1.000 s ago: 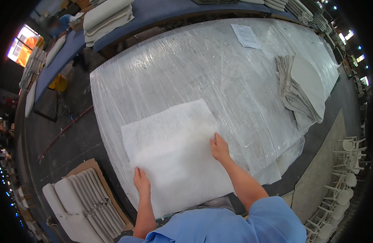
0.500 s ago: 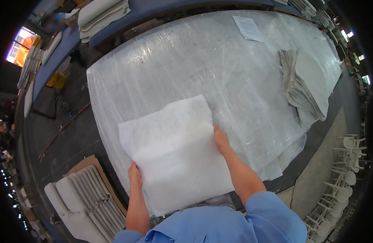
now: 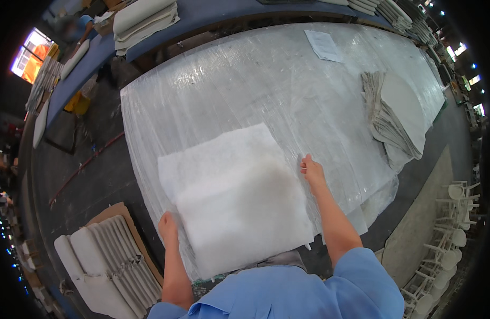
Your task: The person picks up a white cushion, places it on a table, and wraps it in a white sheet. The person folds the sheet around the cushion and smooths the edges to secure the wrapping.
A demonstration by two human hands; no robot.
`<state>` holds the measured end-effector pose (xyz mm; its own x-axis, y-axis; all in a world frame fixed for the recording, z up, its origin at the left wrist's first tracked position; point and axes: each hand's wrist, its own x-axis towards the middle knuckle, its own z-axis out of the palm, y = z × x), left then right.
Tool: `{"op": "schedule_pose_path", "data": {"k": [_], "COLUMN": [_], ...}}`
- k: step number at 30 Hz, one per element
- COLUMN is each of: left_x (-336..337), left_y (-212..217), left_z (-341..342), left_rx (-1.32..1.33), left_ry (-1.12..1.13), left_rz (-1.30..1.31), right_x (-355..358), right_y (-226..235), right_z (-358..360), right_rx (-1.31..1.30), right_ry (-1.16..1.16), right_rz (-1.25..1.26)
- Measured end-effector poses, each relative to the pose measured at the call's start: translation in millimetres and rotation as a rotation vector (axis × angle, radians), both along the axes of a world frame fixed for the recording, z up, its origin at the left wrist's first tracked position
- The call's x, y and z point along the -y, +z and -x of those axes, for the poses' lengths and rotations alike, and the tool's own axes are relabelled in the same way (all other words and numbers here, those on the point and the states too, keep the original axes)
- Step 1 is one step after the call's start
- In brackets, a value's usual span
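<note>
1. Lay on the table [image 3: 245, 90] at its near edge, toward the near left corner: padding sheet [image 3: 234, 199].
2. Rested at the sheet's left near edge: left hand [image 3: 168, 227].
3. Rested at the sheet's right edge, on the table: right hand [image 3: 312, 170].
4. Lay on the table toward its right edge, well apart from the sheet: stack of folded covers [image 3: 396, 114].
5. Lay near the table's far edge: paper [image 3: 323, 45].
6. Sat on the floor, left of the near left corner: row of rolled pieces [image 3: 104, 260] on cardboard [image 3: 114, 212].
</note>
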<state>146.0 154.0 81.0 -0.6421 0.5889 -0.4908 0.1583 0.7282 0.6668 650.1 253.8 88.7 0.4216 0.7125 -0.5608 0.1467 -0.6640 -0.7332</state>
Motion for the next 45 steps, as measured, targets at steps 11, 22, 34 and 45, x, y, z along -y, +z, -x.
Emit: {"op": "schedule_pose_path", "data": {"k": [11, 22, 34, 45], "left_x": [56, 56, 43, 32], "left_y": [-12, -14, -18, -11], "left_z": [-49, -41, -19, -29], "left_rx": [0.158, -0.044, 0.015, 0.362], "left_ry": [0.018, -0.126, -0.274, 0.064], "left_rz": [-0.033, 0.052, 0.139, 0.297], "right_x": [56, 48, 23, 48], "right_y": [-49, -76, -56, -50], "right_z": [20, 21, 24, 58], "right_rx": [-0.024, 0.635, 0.644, 0.033], "right_ry": [-0.055, 0.522, 0.681, 0.107], "right_rz": [0.177, -0.069, 0.23, 0.405]}}
